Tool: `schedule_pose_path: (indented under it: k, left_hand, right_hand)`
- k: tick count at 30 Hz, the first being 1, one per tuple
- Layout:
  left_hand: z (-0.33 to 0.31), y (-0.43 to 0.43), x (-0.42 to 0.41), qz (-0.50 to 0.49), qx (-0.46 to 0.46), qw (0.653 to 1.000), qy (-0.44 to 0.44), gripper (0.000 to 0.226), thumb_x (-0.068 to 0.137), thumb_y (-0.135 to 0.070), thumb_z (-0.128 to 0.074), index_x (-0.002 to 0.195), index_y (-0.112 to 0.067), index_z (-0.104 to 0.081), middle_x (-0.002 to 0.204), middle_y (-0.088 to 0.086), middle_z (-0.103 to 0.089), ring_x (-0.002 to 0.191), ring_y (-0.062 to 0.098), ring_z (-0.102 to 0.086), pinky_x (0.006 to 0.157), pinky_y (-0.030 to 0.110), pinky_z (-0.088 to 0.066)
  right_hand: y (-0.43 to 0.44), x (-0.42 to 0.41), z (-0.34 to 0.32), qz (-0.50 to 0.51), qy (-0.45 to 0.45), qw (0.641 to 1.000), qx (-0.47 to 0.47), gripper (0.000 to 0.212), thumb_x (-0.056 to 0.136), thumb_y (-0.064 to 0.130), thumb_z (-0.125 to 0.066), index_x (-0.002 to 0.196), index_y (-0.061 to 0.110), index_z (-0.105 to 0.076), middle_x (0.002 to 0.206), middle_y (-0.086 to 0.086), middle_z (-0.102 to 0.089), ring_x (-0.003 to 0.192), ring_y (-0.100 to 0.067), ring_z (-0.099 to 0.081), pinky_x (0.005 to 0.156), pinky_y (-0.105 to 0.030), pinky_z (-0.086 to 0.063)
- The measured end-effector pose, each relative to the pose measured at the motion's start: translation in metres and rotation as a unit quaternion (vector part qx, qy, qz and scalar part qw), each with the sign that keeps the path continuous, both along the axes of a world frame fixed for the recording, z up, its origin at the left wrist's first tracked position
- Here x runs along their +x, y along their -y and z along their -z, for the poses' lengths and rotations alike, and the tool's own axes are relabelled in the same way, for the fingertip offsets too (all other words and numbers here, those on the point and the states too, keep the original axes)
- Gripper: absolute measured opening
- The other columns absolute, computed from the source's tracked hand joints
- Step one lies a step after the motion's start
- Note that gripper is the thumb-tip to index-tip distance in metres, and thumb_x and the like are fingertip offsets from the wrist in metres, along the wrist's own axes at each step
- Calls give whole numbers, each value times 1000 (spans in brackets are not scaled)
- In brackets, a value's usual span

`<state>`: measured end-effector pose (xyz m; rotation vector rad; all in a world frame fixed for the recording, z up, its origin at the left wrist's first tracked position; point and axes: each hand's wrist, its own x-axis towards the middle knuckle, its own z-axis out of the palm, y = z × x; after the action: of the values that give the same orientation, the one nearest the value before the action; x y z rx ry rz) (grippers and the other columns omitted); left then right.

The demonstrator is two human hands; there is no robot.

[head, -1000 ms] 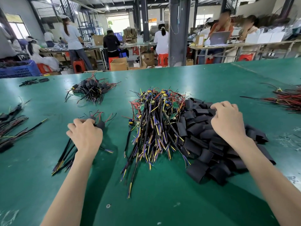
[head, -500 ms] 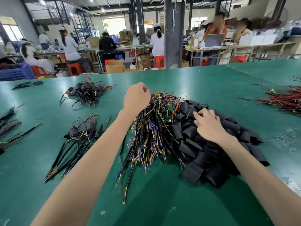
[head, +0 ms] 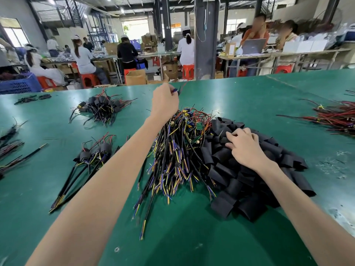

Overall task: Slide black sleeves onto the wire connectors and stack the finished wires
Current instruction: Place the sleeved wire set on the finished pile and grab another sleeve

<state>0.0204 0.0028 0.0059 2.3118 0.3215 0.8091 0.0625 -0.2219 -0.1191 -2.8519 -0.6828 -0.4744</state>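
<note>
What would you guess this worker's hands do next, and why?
Probably the right hand pinches one sleeve from the heap of flat black sleeves it rests on and lifts it toward the thin coloured wire the raised left hand pinches.

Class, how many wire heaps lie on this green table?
5: unsleeved wire heap centre; far sleeved heap; near sleeved heap; left-edge heap; red wire heap right. More may lie off-frame.

**Green surface laden with wires and sleeves**

At the centre of the green surface, multicoloured wires are heaped, touched on the right by a pile of black sleeves. A near stack of sleeved wires and a farther stack are laid to the left. Red wires are spread at the right edge.
</note>
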Motion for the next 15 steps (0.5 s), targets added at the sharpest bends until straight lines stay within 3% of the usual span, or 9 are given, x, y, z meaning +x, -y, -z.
schedule_pose_path:
  k: [2, 4, 7, 8, 9, 12, 15]
  left_hand:
    - [-17, 6, -11, 24, -12, 998, 53, 25, 98, -8, -42, 119, -5, -56, 112, 13, -62, 102, 27, -59, 89, 41, -50]
    - [-37, 7, -25, 35, 8, 994, 104, 29, 99, -7, -39, 124, -9, -54, 115, 12, -58, 103, 22, -57, 94, 37, -48]
    - [-53, 3, -59, 40, 103, 977, 185, 32, 98, -6, -35, 121, -10, -57, 114, 10, -53, 87, 7, -49, 85, 5, -35]
    - [-50, 1, -71, 48, 137, 969, 199, 32, 98, -6, -36, 120, -8, -58, 115, 11, -53, 86, 7, -48, 81, 2, -32]
    - [-42, -1, -81, 59, 166, 963, 202, 30, 97, -6, -37, 118, -5, -58, 115, 14, -54, 90, 11, -49, 83, 6, -33]
    - [1, -13, -101, 71, 229, 958, 159, 24, 96, -5, -46, 114, 1, -61, 109, 18, -59, 103, 31, -52, 92, 34, -36]
    - [44, -28, -112, 75, 220, 966, 117, 20, 94, -6, -54, 110, 1, -63, 102, 16, -62, 99, 36, -53, 89, 44, -39]
  right_hand:
    - [1, -4, -3, -7, 21, 1000, 20, 43, 94, 23, -51, 136, 16, -45, 126, -6, -45, 119, -25, -30, 98, -39, -23]
    - [1, -9, -8, -12, 47, 998, 44, 45, 92, 20, -55, 135, 13, -46, 124, -7, -46, 117, -26, -33, 97, -39, -24]
    - [-1, -20, -19, -22, 82, 990, 109, 41, 89, 17, -61, 128, 8, -51, 117, -11, -49, 111, -31, -40, 92, -41, -30]
    - [-2, -25, -23, -35, 86, 986, 136, 41, 88, 16, -62, 126, 6, -53, 115, -12, -50, 110, -32, -42, 91, -42, -32]
    - [-4, -29, -27, -53, 83, 981, 170, 40, 87, 15, -63, 125, 4, -54, 113, -14, -51, 108, -33, -44, 90, -42, -34]
    - [-11, -45, -34, -112, 38, 959, 257, 38, 86, 14, -65, 121, 3, -55, 106, -12, -53, 101, -29, -50, 85, -29, -33]
    - [-19, -54, -32, -140, 12, 961, 240, 36, 88, 15, -63, 122, 6, -56, 108, -9, -55, 102, -26, -52, 85, -28, -34]
